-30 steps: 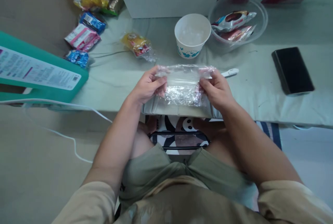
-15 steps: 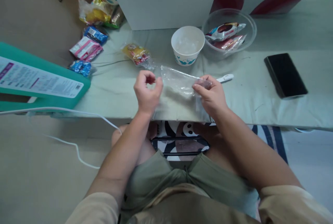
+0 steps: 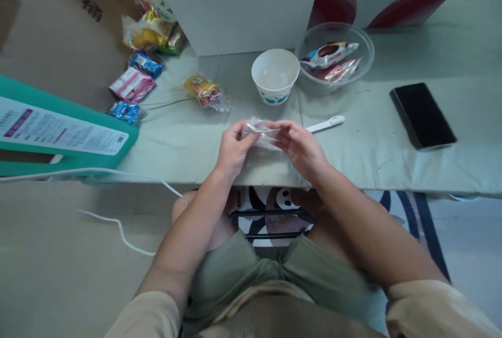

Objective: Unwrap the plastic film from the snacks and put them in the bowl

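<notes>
two bare hands, the left hand [image 3: 232, 150] and the right hand [image 3: 301, 150], are held close together over the near part of the covered table [image 3: 353, 157], with a clear plastic film [image 3: 255, 126] bunched between them on the near side of the paper cup [image 3: 275, 94]. the film's left end is gripped by the left hand, thumb and fingertips closed in a pinch. the right hand's fingers are half curled at the film's right side; whether it is firmly pinched there cannot be told, as the thumb is not clearly shown. the film should probably be worked in small folds, with one pinch made secure before the other is loosened, since thin, slick plastic is likely to spring open. both hands are best held low, so that the cup is not brushed. care should also be taken with the white plastic stick [image 3: 327, 124], whose left end is hidden by the right hand, and with the wrapped snack [image 3: 204, 90] lying to the far left, lest either be caught by a loose edge.
</notes>
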A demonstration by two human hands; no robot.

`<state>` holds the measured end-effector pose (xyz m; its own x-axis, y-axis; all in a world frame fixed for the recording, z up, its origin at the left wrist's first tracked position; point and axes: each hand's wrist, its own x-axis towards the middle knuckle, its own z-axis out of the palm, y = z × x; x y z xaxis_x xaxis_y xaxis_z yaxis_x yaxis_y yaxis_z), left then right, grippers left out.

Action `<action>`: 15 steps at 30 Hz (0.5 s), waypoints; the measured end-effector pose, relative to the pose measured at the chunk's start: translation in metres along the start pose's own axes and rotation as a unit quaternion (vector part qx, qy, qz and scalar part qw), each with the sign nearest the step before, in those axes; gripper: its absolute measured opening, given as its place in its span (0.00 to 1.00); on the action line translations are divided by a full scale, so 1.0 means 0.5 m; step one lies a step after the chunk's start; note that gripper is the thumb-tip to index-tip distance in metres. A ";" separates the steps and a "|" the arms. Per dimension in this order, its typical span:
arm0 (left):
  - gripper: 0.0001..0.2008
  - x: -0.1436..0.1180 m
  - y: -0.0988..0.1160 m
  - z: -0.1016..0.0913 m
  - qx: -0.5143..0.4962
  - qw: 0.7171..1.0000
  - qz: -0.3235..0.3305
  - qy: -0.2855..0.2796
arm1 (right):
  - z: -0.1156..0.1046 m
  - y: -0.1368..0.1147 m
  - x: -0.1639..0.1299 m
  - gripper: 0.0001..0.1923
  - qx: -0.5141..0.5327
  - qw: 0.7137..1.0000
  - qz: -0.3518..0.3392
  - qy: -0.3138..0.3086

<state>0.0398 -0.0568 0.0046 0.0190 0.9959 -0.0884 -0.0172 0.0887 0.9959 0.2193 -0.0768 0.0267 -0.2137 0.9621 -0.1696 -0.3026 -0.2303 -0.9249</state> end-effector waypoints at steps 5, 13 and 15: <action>0.10 0.018 0.068 -0.009 0.173 0.957 0.142 0.185 | -0.017 0.003 0.033 0.16 -0.063 0.994 0.006 0.088; 0.16 0.266 0.189 0.132 0.383 0.900 0.205 0.030 | -0.006 -0.008 0.057 0.08 -0.015 0.999 0.003 0.050; 0.17 0.330 0.176 0.155 0.396 0.903 0.161 -0.036 | -0.008 -0.012 0.061 0.08 -0.009 0.999 0.007 0.049</action>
<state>0.1190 0.1141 0.0788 0.2065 0.9614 0.1819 0.6872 -0.2748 0.6725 0.2185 -0.0452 0.0257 -0.1258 0.9685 -0.2147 -0.2832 -0.2425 -0.9279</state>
